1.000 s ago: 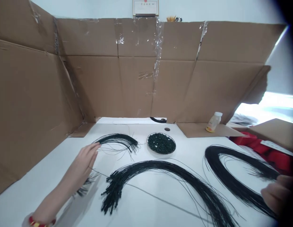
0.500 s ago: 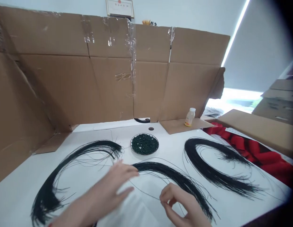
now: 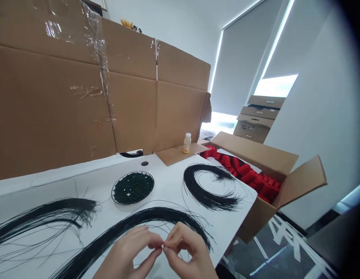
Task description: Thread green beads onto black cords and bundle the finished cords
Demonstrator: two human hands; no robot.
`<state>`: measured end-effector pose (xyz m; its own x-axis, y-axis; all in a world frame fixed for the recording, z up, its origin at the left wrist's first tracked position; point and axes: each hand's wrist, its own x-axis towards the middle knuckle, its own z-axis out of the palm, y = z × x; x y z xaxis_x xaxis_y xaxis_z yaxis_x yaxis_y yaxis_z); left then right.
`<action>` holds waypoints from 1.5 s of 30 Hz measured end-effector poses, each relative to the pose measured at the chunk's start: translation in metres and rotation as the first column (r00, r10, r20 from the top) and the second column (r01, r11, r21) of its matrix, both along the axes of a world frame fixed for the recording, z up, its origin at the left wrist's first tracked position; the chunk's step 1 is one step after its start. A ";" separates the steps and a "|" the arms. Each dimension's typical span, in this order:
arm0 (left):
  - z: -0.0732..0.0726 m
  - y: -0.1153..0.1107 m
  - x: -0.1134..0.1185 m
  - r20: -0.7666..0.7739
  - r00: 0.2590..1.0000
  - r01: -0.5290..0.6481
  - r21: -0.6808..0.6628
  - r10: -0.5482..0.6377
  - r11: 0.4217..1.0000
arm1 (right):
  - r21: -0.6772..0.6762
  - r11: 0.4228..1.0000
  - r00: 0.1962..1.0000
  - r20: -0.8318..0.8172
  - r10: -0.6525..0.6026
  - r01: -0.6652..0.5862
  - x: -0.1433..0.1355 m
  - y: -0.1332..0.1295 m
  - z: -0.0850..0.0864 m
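My left hand and my right hand meet fingertip to fingertip over the near part of the white table, both closed in a pinch. A thin black strand appears to run to my right fingertips; its end is hidden. Whatever lies in my left pinch is too small to make out. Just beyond both hands curves a bundle of black strands. A round dish full of small dark green pieces stands farther back.
Another black bundle curls at the right, and one lies at the left. A small white-capped bottle stands on a cardboard flap before the cardboard wall. An open box of red rolls sits beyond the table's right edge.
My view has turned to the right. My left hand, open and apart before, has come over to my right hand and closed; their fingertips now meet.
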<state>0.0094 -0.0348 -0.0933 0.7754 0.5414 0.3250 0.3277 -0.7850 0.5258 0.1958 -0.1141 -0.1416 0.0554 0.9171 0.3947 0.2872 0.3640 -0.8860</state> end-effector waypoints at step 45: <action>0.010 0.063 0.059 0.442 0.613 0.096 -0.865 0.655 0.493 | -0.083 0.978 0.981 -0.029 -0.193 0.190 0.063 0.084 0.011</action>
